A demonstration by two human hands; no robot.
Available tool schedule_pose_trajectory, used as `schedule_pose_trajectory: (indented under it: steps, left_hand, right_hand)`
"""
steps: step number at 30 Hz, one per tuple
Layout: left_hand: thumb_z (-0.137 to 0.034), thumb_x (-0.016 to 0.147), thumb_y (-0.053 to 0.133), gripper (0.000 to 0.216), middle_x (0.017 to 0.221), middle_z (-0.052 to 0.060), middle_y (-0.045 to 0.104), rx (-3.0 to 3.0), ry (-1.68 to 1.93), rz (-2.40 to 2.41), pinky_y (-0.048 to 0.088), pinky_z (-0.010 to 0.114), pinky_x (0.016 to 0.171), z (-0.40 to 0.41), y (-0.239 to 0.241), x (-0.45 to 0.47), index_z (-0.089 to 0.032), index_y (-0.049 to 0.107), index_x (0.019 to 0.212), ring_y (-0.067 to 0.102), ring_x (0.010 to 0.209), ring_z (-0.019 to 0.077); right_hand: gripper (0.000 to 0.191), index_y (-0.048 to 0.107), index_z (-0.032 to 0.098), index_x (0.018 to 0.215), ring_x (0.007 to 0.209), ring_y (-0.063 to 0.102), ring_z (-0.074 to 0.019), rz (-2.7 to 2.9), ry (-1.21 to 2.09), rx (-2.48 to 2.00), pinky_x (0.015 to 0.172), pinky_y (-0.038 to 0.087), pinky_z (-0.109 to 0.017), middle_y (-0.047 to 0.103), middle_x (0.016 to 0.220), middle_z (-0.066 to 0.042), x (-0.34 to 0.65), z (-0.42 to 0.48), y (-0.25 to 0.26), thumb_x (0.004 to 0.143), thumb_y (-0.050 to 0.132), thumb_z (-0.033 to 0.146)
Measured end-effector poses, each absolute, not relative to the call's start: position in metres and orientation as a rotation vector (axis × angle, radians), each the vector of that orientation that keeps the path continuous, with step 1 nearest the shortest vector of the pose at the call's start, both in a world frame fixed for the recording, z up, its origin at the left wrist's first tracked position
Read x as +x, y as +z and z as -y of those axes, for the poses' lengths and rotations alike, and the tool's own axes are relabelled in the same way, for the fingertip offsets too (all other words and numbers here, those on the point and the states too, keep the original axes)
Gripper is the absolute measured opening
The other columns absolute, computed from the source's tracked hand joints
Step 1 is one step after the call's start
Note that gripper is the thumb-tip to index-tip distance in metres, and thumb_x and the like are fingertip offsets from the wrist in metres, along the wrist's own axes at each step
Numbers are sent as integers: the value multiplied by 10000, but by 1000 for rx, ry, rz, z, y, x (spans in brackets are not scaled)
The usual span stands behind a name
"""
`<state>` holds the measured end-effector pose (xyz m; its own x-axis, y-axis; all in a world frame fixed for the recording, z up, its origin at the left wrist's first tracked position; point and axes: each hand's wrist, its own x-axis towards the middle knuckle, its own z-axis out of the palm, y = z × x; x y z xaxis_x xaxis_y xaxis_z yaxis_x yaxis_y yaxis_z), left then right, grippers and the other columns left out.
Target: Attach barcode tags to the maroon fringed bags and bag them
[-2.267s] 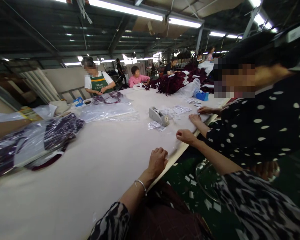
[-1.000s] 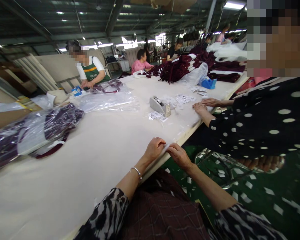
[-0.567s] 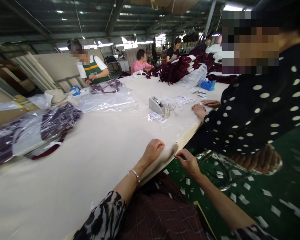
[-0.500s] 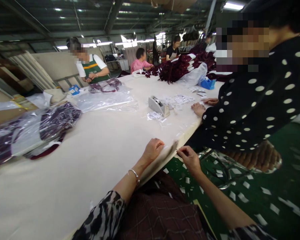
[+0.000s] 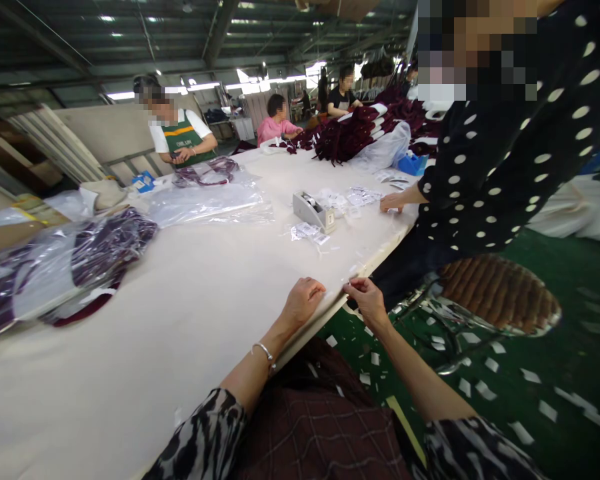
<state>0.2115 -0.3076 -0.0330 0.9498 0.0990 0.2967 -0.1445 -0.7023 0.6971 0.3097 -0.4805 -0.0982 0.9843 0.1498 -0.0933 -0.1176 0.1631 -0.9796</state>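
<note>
My left hand [image 5: 305, 298] rests on the pale tabletop [image 5: 190, 313] close to its edge, with its fingers curled together. Whatever may be between those fingertips is hidden. Just to the right, my right hand [image 5: 369, 301] pinches thumb and forefinger together at the table edge; what is in the pinch is too small to name. Beyond both hands stands a grey tape dispenser [image 5: 313, 212]. Small printed packets or labels [image 5: 307, 232] lie in front of it, and more white labels [image 5: 363, 196] are spread behind.
Clear-bagged maroon garments [image 5: 113, 247] lie at the left, with a maroon heap [image 5: 345, 137] at the far end. A co-worker in a dotted top stands at right, one hand [image 5: 399, 201] on the table. Beside them is a brown-cushioned stool [image 5: 500, 293]; paper scraps litter the green floor [image 5: 530, 407].
My right hand has moved slightly left and up to the table edge. The co-worker in the dotted top has risen from the stool, uncovering more of its seat.
</note>
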Motion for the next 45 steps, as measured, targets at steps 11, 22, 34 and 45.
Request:
schedule_pose_trajectory:
  steps: [11, 22, 34, 45]
  left_hand:
    - [-95, 845, 540, 168, 866, 27, 668, 2302, 402, 48, 475, 314, 856, 307, -37, 213, -213, 659, 837, 579, 904, 185]
    - [-110, 856, 531, 164, 874, 23, 667, 2296, 417, 54, 473, 312, 856, 306, -40, 212, -218, 654, 843, 577, 908, 183]
    - [-90, 848, 533, 168, 873, 26, 671, 2282, 420, 62, 467, 308, 838, 307, -39, 211, -210, 650, 849, 565, 892, 186]
    - [-103, 860, 546, 147, 891, 24, 668, 2267, 404, 59, 460, 314, 851, 307, -37, 211, -209, 649, 862, 564, 910, 188]
  right_hand:
    - [551, 581, 225, 914, 598, 634, -126, -145, 173, -1142, 527, 549, -223, 647, 669, 57, 352, 523, -93, 480, 907, 321]
    - [412, 619, 189, 728, 513, 590, -131, -169, 360, -1150, 439, 504, -247, 618, 593, 25, 367, 503, -103, 504, 918, 361]
    - [484, 555, 205, 685, 701, 668, -157, -183, 183, -1121, 605, 581, -278, 692, 746, 19, 366, 531, -94, 439, 943, 358]
    - [427, 612, 198, 718, 546, 598, -113, -187, 442, -1110, 458, 516, -204, 648, 627, 24, 382, 514, -92, 454, 948, 209]
